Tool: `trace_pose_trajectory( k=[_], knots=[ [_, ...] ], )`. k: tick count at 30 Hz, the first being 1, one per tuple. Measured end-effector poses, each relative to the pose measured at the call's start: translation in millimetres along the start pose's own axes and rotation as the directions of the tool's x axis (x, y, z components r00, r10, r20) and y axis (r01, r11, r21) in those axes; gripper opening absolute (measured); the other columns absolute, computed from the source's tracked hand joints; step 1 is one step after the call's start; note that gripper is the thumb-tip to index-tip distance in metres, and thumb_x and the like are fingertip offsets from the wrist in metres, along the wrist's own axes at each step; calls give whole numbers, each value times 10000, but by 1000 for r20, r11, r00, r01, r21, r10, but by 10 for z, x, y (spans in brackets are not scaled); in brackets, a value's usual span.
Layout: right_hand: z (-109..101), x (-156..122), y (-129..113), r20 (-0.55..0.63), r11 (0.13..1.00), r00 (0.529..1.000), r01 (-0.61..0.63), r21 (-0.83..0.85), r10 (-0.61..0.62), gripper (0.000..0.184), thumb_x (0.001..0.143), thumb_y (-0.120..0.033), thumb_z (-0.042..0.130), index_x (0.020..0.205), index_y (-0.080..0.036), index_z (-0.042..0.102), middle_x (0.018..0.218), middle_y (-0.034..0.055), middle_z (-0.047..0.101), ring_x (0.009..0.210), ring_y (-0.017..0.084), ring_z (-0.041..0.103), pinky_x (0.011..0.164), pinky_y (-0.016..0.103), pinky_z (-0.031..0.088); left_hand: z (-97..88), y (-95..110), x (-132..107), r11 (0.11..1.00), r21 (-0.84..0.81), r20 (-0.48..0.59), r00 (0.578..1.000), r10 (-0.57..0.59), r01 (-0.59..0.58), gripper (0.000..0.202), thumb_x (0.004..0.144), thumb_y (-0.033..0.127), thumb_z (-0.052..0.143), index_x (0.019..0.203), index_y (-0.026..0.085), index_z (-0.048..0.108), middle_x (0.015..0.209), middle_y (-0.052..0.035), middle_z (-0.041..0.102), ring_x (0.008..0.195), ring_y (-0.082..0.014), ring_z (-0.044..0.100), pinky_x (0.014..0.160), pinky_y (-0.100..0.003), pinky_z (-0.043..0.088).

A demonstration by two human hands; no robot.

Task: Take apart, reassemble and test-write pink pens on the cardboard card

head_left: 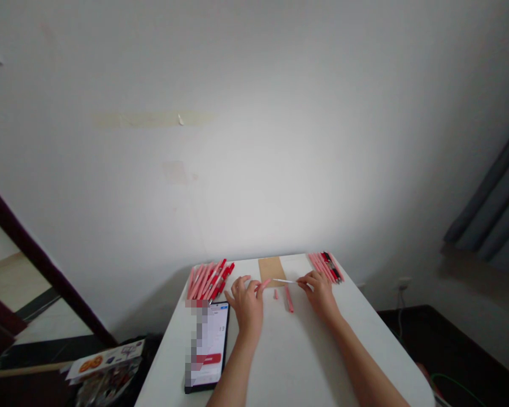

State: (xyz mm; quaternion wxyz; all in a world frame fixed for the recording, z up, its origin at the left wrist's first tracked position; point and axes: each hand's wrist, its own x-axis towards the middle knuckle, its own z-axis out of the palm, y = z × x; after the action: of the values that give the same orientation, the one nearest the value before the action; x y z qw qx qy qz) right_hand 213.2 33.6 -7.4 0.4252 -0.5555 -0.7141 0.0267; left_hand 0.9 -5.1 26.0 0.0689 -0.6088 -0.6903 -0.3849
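Note:
My left hand (246,302) is closed, pinching a pink pen barrel (264,284) between thumb and fingertips. In my right hand (320,294) is a thin whitish pen refill (283,281), gripped near its right end. The refill's left tip points at the barrel; whether the two touch I cannot tell. Below them on the white table lie a small pink pen part (275,294) and a longer pink pen piece (289,299). A brown rectangular card (272,268) lies flat just behind the hands.
Left of my left hand is a pile of pink and red pens (207,280). A row of pink, red and black pens (325,267) lies at the back right. A lit phone (212,345) rests by my left forearm. The white table (296,367) meets the wall (254,169).

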Motion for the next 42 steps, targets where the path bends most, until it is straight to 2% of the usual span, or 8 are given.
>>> trace_pose_trajectory(
  k=[15, 32, 39, 42],
  knots=[
    [10, -2, 24, 18, 1000, 1000, -15, 22, 14, 161, 849, -290, 582, 839, -247, 737, 856, 53, 668, 897, 222, 553, 850, 364, 385, -4, -2, -3, 1000, 3, 2, 1000, 4, -4, 170, 838, 381, 578, 851, 279, 713, 1145, -52, 611, 1127, -254, 501, 1011, -553, 306],
    [12, 9, 71, -17, 999, 1000, -8, 34, 9, 176, 852, -300, 561, 837, -253, 730, 850, 61, 665, 892, 233, 563, 834, 374, 400, -6, -2, 16, 1000, 9, -16, 1000, 1, -1, 178, 840, 380, 570, 841, 277, 715, 1126, -57, 622, 1113, -256, 505, 1000, -549, 307],
    [-17, -4, 18, 37, 999, 998, -41, -31, 42, 142, 820, -275, 597, 823, -261, 738, 850, 55, 670, 928, 242, 547, 861, 384, 374, 19, -9, -40, 992, 119, 0, 999, 43, -43, 279, 878, 400, 488, 814, 227, 698, 1141, -87, 615, 1155, -287, 473, 1026, -613, 266],
    [-38, -12, -38, 70, 998, 997, -42, -51, 45, 142, 813, -265, 600, 816, -267, 741, 851, 54, 673, 928, 240, 545, 875, 387, 361, 69, 15, -103, 977, 198, 48, 996, 77, -85, 277, 896, 321, 432, 863, 200, 678, 1163, -105, 603, 1193, -300, 446, 1038, -647, 245]
  ],
)
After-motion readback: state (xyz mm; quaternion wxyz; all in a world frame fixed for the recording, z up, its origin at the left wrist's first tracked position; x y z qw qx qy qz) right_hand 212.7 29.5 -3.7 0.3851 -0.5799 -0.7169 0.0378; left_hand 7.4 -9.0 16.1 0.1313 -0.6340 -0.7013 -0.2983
